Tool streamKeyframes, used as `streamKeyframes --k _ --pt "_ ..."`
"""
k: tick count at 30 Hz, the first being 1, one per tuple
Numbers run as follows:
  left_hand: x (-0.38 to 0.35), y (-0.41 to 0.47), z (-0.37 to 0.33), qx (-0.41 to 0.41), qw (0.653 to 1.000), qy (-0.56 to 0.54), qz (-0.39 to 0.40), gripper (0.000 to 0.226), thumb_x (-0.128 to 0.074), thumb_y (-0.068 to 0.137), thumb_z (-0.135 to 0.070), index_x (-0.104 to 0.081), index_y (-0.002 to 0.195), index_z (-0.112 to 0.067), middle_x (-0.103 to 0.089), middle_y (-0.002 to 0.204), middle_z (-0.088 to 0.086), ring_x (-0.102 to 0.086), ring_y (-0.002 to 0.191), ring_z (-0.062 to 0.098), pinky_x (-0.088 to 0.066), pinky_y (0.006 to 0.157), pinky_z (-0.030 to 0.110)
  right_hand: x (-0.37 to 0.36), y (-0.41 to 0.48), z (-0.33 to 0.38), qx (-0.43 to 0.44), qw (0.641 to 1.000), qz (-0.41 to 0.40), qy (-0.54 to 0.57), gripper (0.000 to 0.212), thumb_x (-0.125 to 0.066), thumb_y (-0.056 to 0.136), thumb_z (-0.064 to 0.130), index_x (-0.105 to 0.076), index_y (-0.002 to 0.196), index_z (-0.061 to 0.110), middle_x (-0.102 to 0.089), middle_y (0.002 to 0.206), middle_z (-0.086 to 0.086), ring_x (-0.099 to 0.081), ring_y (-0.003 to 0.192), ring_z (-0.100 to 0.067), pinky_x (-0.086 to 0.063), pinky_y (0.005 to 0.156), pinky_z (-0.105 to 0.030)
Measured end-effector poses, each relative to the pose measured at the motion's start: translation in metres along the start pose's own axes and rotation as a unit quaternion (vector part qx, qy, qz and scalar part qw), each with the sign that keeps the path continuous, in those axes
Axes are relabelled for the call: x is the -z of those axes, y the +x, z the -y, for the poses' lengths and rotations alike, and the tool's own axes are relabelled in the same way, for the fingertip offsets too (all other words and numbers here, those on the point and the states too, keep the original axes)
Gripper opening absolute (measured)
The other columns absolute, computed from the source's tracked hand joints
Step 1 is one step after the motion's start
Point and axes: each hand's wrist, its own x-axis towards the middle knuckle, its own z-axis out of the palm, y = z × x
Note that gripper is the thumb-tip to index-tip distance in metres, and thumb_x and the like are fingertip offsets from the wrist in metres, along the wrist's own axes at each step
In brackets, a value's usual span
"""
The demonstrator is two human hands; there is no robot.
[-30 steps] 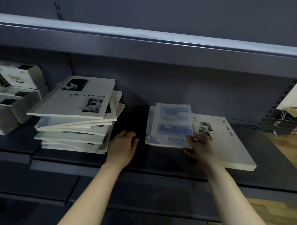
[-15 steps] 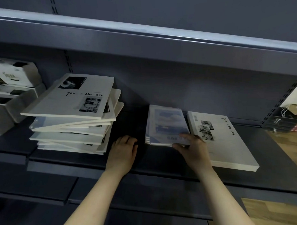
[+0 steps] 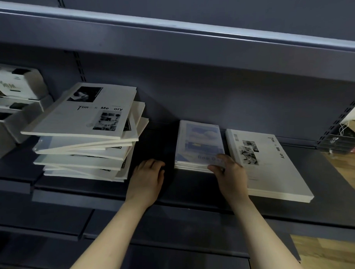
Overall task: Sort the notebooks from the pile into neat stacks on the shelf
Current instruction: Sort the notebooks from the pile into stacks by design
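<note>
Dark grey metal shelving (image 3: 190,197) fills a dimly lit room, its back panel (image 3: 194,90) lined with slotted uprights (image 3: 79,66); a wooden floor (image 3: 333,260) shows at lower right.

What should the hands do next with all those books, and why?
Probably the left hand, resting free on the shelf, should lift the top white notebook off the crooked pile. The blue stack the right hand grips already looks even, and a white stack waits beside it.

A shop, it seems: dark grey metal display shelving (image 3: 190,202) with slotted uprights (image 3: 338,124) holds a pile of white photo-printed notebooks (image 3: 82,121) beside stacked white cardboard boxes (image 3: 15,84), over wooden plank flooring (image 3: 329,260).
</note>
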Motion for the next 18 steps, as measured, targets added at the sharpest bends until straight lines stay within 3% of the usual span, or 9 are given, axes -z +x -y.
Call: streamKeyframes --k 9,18 --pt "-0.0026 0.0005 0.0029 -0.002 1.000 0.009 -0.003 0.023 -0.055 0.091 -0.018 -0.064 0.112 -0.017 -0.062 0.109 0.005 -0.056 0.100 0.025 -0.044 0.082 0.035 -0.0048 0.0068 -0.0045 -0.020 1.000 0.004 0.021 0.042 -0.072 0.082 0.026 -0.058 0.119 0.010 -0.069 0.104 -0.009 -0.064 0.096 -0.027 -0.049 0.075 -0.030" --pt "-0.0041 -0.0002 0.0041 -0.005 1.000 0.006 -0.013 0.022 -0.058 0.089 -0.015 -0.064 0.110 -0.016 -0.063 0.106 0.006 -0.058 0.098 0.026 -0.045 0.080 0.035 -0.0063 0.0085 -0.0050 -0.012 1.000 -0.007 0.016 0.038 -0.074 0.080 0.022 -0.065 0.114 0.010 -0.064 0.112 -0.011 -0.061 0.101 -0.028 -0.041 0.080 -0.025"
